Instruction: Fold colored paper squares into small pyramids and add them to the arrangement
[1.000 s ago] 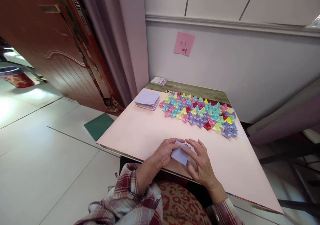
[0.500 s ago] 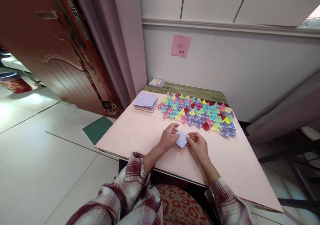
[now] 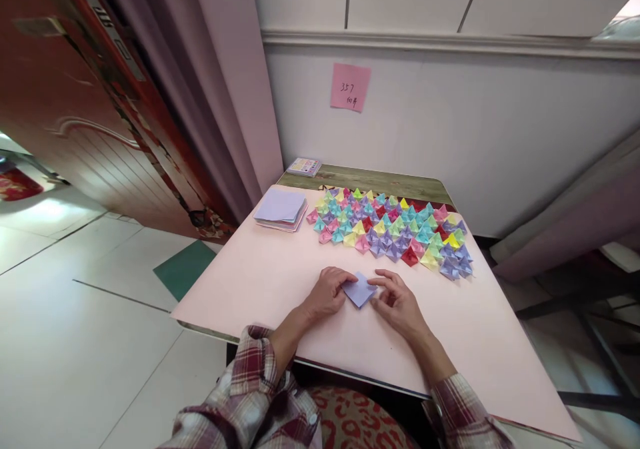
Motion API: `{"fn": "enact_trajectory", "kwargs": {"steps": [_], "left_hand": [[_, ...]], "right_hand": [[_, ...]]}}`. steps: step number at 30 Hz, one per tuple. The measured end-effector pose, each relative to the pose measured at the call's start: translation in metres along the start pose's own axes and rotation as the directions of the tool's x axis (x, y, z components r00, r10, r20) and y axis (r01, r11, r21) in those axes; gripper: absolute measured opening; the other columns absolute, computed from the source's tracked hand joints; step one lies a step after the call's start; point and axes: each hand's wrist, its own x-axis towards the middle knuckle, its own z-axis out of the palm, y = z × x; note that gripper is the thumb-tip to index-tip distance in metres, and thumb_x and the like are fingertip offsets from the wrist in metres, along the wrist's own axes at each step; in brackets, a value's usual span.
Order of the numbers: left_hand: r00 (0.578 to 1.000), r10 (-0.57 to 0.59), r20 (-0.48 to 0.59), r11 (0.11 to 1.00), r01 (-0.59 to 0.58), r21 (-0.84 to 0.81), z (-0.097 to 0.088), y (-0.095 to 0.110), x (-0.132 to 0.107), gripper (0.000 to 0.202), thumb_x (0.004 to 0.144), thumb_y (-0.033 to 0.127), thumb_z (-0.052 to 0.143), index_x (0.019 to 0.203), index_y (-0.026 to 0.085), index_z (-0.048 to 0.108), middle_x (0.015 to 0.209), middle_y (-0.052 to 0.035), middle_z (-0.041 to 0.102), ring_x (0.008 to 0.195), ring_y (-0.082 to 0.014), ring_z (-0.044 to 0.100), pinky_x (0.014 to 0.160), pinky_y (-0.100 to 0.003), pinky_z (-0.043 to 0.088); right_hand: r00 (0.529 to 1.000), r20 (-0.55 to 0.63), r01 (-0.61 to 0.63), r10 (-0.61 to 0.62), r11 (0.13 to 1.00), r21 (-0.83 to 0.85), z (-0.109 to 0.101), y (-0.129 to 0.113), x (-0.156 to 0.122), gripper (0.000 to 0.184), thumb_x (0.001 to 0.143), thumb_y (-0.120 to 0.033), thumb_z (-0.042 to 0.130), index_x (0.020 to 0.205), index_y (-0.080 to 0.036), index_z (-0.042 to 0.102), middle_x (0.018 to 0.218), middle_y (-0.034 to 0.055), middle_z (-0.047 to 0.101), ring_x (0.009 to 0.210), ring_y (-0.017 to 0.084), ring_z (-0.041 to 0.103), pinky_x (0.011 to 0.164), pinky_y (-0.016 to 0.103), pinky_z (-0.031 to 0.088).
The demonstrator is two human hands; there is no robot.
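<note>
A small lilac paper square (image 3: 359, 290), partly folded, lies on the pink table top (image 3: 260, 276). My left hand (image 3: 327, 294) pinches its left edge with curled fingers. My right hand (image 3: 398, 302) presses its right corner, fingers bent down onto the paper. Beyond them lies a wide patch of several folded paper pieces (image 3: 390, 231) in many colours, laid edge to edge. A stack of square paper sheets (image 3: 281, 208), lilac on top, rests at the table's far left.
A small printed packet (image 3: 303, 166) lies on the wooden strip by the wall. A pink note (image 3: 350, 86) is stuck on the wall. A dark red door (image 3: 75, 116) and curtain stand left; a green sheet (image 3: 184, 268) lies on the floor tiles.
Both hands moved away from the near table edge with the lilac paper, then set it down flat on the table. The camera view swung slightly left.
</note>
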Motion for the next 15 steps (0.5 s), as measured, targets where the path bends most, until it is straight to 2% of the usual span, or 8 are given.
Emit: {"fn": "enact_trajectory", "kwargs": {"steps": [5, 9, 15], "left_hand": [[1.0, -0.003, 0.004, 1.0, 0.003, -0.018, -0.003, 0.004, 0.0, 0.055, 0.056, 0.006, 0.045, 0.105, 0.021, 0.064, 0.1, -0.0068, 0.068, 0.099, -0.0247, 0.058, 0.098, -0.042, 0.034], [1.0, 0.011, 0.007, 1.0, -0.011, -0.022, -0.005, 0.006, 0.0, 0.051, 0.058, 0.007, 0.046, 0.104, 0.02, 0.064, 0.099, -0.0074, 0.067, 0.097, -0.0247, 0.058, 0.098, -0.041, 0.034], [1.0, -0.012, 0.001, 1.0, 0.012, -0.024, -0.006, 0.012, 0.002, 0.029, 0.075, 0.018, 0.058, 0.103, 0.021, 0.065, 0.1, -0.0079, 0.067, 0.098, -0.0246, 0.058, 0.099, -0.04, 0.034]], "right_hand": [[0.999, 0.006, 0.05, -0.049, 0.996, -0.08, 0.006, 0.001, 0.004, 0.022, 0.081, -0.026, 0.063, 0.101, -0.023, 0.07, 0.124, 0.0104, 0.058, 0.047, 0.004, 0.05, 0.053, 0.026, 0.051], [0.996, -0.071, 0.046, -0.056, 0.988, -0.146, 0.007, 0.003, 0.006, 0.017, 0.085, -0.035, 0.062, 0.09, -0.022, 0.072, 0.11, 0.0095, 0.065, 0.047, 0.008, 0.053, 0.052, 0.027, 0.05], [0.993, -0.118, -0.005, -0.02, 0.978, -0.209, 0.011, 0.001, 0.009, 0.021, 0.088, -0.039, 0.06, 0.085, -0.022, 0.072, 0.103, 0.0075, 0.067, 0.048, 0.01, 0.055, 0.054, 0.028, 0.049]]}}
